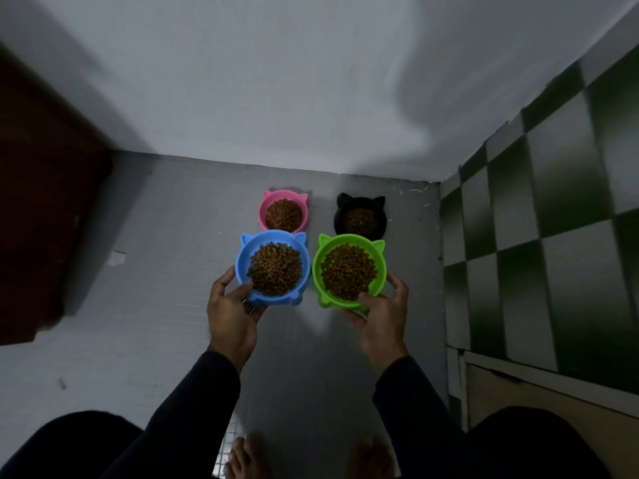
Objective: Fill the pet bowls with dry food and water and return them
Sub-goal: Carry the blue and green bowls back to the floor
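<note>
My left hand [232,314] grips the near rim of a blue cat-eared bowl [243,267] heaped with brown dry food. My right hand [382,321] grips the near rim of a green cat-eared bowl [318,271], also full of kibble. The two bowls sit side by side, nearly touching, low over the grey floor. Behind them on the floor stand a pink bowl [265,205] and a black bowl [342,203], each with dry food in it, close to the white wall. I cannot tell whether the held bowls touch the floor.
A white wall [294,98] rises just behind the bowls. A green and white checkered tiled wall [539,219] closes the right side. A dark brown wooden piece [45,202] stands at the left. My bare feet [242,458] and knees show at the bottom.
</note>
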`<state>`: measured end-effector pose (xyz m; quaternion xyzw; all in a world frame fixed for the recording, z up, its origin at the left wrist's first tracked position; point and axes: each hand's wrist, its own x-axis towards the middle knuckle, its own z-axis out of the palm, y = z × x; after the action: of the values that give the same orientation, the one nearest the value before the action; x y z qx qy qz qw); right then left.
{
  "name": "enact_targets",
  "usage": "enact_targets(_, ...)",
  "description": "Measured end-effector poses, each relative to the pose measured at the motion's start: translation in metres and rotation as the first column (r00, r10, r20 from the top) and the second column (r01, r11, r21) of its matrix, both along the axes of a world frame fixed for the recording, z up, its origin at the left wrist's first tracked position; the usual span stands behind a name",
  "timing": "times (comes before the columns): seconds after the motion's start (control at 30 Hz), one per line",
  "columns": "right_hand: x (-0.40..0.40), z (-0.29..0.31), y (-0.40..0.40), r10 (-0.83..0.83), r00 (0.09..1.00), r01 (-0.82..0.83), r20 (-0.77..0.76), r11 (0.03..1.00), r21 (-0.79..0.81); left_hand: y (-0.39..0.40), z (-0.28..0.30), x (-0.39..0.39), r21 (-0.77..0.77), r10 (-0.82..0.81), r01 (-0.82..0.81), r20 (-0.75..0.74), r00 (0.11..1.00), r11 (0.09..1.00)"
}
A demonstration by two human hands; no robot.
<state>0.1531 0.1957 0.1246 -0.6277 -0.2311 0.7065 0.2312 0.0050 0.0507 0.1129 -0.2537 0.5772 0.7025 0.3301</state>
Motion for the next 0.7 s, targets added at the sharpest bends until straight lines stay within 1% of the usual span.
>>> enact_targets(0.13, -0.001, -0.047, -0.001, -0.026, 1.000, 0.027, 0.013, 0.999, -0.020, 0.001, -0.048, 0.001, -0.030, 0.002, -0.002, 0.013, 1.000, 1.000)
enact_targets(0.27, -0.002, -0.077, -0.007, -0.019, 0.999, 0.020, 0.038, 0.999, -0.033, 0.000, -0.083, -0.003, -0.062, 0.002, -0.001, 0.018, 1.000, 0.998)
enact_targets(0.53, -0.004, -0.105, 0.001, 0.010, 0.998, -0.008, 0.057, 0.999, -0.035, -0.001, -0.124, -0.012, -0.106, -0.038, 0.039, 0.016, 0.999, 0.994)
enact_targets(0.7, 0.002, -0.122, 0.015, 0.000, 0.995, 0.003, 0.095, 1.000, -0.030, -0.005, -0.148, -0.017, -0.116, -0.045, 0.047, 0.021, 0.999, 0.992)
